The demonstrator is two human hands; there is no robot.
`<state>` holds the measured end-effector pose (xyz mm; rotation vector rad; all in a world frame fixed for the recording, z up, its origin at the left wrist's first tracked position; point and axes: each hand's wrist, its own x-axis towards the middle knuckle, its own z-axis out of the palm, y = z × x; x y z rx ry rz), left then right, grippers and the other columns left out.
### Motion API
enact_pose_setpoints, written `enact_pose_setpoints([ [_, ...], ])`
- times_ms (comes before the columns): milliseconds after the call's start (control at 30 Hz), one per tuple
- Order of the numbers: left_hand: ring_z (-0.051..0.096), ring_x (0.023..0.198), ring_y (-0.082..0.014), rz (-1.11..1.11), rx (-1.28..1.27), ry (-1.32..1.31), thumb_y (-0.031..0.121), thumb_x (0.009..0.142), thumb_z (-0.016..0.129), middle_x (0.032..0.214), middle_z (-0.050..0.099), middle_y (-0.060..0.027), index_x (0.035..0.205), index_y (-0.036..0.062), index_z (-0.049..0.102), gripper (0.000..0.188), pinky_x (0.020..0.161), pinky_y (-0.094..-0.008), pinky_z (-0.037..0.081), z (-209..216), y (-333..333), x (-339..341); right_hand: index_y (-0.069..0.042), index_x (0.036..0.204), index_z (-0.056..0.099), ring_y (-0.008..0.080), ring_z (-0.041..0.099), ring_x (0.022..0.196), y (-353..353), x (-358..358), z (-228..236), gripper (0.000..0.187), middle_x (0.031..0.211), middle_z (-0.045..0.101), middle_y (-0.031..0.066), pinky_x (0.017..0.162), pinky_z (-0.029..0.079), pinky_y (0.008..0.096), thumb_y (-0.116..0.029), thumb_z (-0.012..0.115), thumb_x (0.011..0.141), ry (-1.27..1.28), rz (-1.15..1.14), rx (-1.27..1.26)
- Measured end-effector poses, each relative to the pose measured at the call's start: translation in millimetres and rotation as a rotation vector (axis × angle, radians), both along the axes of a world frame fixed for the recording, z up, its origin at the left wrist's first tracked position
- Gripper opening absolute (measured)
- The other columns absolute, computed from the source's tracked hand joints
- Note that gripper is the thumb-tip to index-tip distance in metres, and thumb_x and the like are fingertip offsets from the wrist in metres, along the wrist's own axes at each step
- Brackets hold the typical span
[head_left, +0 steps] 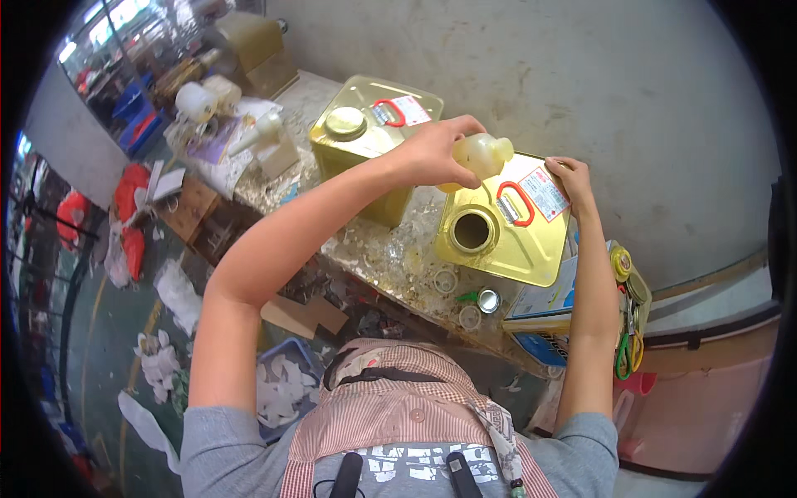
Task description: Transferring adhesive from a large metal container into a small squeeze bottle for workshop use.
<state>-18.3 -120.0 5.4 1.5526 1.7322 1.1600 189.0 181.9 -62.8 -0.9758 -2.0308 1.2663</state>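
My left hand [438, 155] is closed round a small translucent plastic bottle [484, 156] with yellowish contents, tilted with its neck to the right. Beneath and beside it stands a gold square metal can [531, 259] with a red handle [520, 204], a printed label [544, 194] and an uncapped round mouth [472, 230]. The bottle is above the can's far left part, away from the mouth. My right hand [574, 181] grips the far right edge of this can. A second gold can [362, 152], its round cap [345, 123] on, stands to the left.
The cans stand on a stained workbench [388, 261] against a grey wall. Near its front edge lie small round lids [445, 280] and a small open tin [489, 300]. Scissors [624, 353] hang beside a box [540, 307] at right. A blue bin [309, 353] with white scraps stands below.
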Motion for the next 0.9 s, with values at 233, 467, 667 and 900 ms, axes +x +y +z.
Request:
enact_pose_setpoints([
  [233, 0.057, 0.105, -0.0207, 0.092, -0.01, -0.097, 0.02, 0.067, 0.082, 0.114, 0.06, -0.0102, 0.127, 0.0096, 0.052, 0.068, 0.093, -0.0341, 0.046, -30.5, -4.6, 5.9, 0.004, 0.098, 0.071, 0.0096, 0.061, 0.063, 17.0, -5.6, -9.1, 0.026, 0.079, 0.069, 0.0067, 0.057, 0.048, 0.0234, -0.017, 0.074, 0.083, 0.011, 0.027, -0.009],
  [467, 0.06, 0.105, -0.0238, 0.296, 0.067, -0.243, 0.018, 0.065, 0.083, 0.113, 0.063, -0.0113, 0.124, 0.0087, 0.052, 0.067, 0.094, -0.0357, 0.047, -125.6, -82.8, 9.4, 0.003, 0.097, 0.072, 0.0085, 0.061, 0.064, 6.6, -17.9, -4.5, 0.024, 0.079, 0.069, 0.0062, 0.058, 0.048, 0.0224, -0.017, 0.074, 0.084, 0.009, 0.037, -0.014],
  [667, 0.06, 0.107, -0.0309, 0.461, -0.07, -0.189, 0.018, 0.061, 0.085, 0.112, 0.062, -0.0134, 0.12, 0.0089, 0.055, 0.067, 0.095, -0.0392, 0.045, -266.3, -124.9, 37.5, 0.002, 0.098, 0.072, 0.0091, 0.062, 0.069, 5.7, -26.3, -6.4, 0.023, 0.084, 0.07, 0.0055, 0.063, 0.049, 0.0226, -0.016, 0.074, 0.084, -0.007, 0.079, 0.022],
  [900, 0.056, 0.107, -0.0347, 0.55, -0.06, -0.224, 0.017, 0.06, 0.083, 0.11, 0.061, -0.0147, 0.116, 0.0093, 0.055, 0.063, 0.096, -0.0421, 0.042, -336.6, -116.4, 82.5, 0.003, 0.1, 0.072, 0.0107, 0.063, 0.079, 1.1, -16.5, -7.0, 0.025, 0.09, 0.071, 0.0067, 0.073, 0.049, 0.0229, -0.016, 0.074, 0.084, -0.048, 0.095, 0.08],
])
